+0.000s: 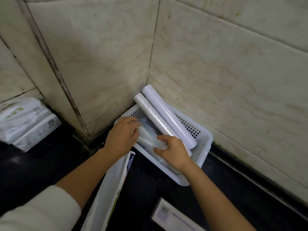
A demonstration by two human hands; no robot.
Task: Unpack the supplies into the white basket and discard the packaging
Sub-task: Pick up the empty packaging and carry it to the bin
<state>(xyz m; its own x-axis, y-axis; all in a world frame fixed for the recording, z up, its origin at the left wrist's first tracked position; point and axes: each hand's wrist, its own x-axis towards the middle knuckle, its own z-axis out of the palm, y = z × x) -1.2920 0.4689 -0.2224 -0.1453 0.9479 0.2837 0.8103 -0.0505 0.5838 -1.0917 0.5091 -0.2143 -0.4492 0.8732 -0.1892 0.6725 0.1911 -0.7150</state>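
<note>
Holding one clear packet (150, 135), two hands; two rolls (171, 120) in basket (204, 147).

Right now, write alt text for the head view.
Both hands, left and right, press a clear-wrapped item into a white basket holding two rolls propped on its far rim, in a tiled corner. Packaging lies on the dark counter.

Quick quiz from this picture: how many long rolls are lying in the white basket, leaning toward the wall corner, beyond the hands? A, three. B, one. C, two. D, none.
C: two rolls lie side by side in the white basket, a textured whitish roll and a smooth pale lilac roll, their far ends poking over the rim at the wall corner.
</note>
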